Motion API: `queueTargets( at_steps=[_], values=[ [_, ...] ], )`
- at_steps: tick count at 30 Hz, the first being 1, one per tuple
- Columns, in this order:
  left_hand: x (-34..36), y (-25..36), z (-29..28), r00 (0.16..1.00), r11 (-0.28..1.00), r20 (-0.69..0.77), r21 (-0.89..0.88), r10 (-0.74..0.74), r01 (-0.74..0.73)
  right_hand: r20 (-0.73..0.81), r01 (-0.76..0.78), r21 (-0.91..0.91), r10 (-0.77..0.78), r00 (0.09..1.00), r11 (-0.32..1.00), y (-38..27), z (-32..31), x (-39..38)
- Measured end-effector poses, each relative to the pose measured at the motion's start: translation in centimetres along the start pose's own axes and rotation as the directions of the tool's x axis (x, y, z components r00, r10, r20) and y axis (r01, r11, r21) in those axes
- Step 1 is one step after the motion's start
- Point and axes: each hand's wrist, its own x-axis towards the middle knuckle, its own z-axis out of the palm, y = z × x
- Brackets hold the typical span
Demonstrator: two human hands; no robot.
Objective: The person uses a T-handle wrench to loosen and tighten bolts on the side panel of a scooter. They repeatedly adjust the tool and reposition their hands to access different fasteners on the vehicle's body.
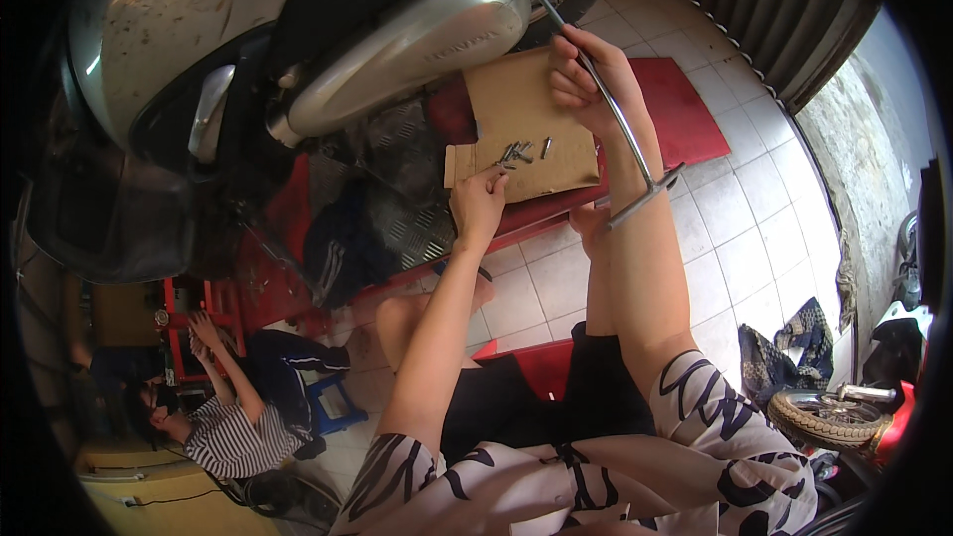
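Note:
My right hand (594,79) is closed around the shaft of a long T-handle wrench (633,144). Its crossbar hangs over my right forearm, and its far end reaches the scooter (407,55) beside the wheel; the tip's contact there is too dark to make out. On a sheet of cardboard (556,174) lie several small metal bolts (517,151), one of them apart from the cluster. My left hand (478,203) rests at the cardboard's near left part, its fingertips pinched on a bolt at the edge of that cluster.
Under the scooter is a red lift platform (680,109) with a black treaded plate (422,223). At the lower left a person in a striped shirt (248,437) works by a red frame. Dark cloth (794,347) and a loose wheel (829,422) lie at the right.

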Motion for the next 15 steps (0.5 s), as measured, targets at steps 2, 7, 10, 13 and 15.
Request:
queueTargets(
  at_steps=[2, 7, 10, 13, 15],
  values=[
    [0.0, -0.8, 0.0, 1.0, 0.999, 0.017, 0.043, 0.002, -0.002, -0.043, -0.003, -0.024, 0.002, 0.999, 1.0, 0.1, 0.3, 0.2],
    [-0.2, -1.9, 0.2, 0.998, 0.997, 0.054, 0.075, 0.011, -0.015, -0.145, 0.004, -0.081, -0.016, 0.989, 0.997, 0.4, 1.4, -0.2],
    [-0.3, -2.0, -0.1, 0.997, 0.997, 0.081, 0.078, 0.018, -0.025, -0.203, -0.002, -0.075, -0.014, 0.979, 0.997, 0.2, 1.8, -0.2],
    [0.3, -0.6, -1.0, 0.996, 1.0, 0.09, 0.005, 0.019, -0.02, -0.098, -0.028, -0.066, 0.021, 0.995, 0.997, -0.1, 0.6, -0.2],
    [1.0, 1.1, -1.9, 0.998, 0.994, 0.038, -0.098, 0.047, -0.043, -0.073, -0.035, -0.049, 0.032, 0.997, 0.998, -0.3, 0.3, -0.1]
  ],
)
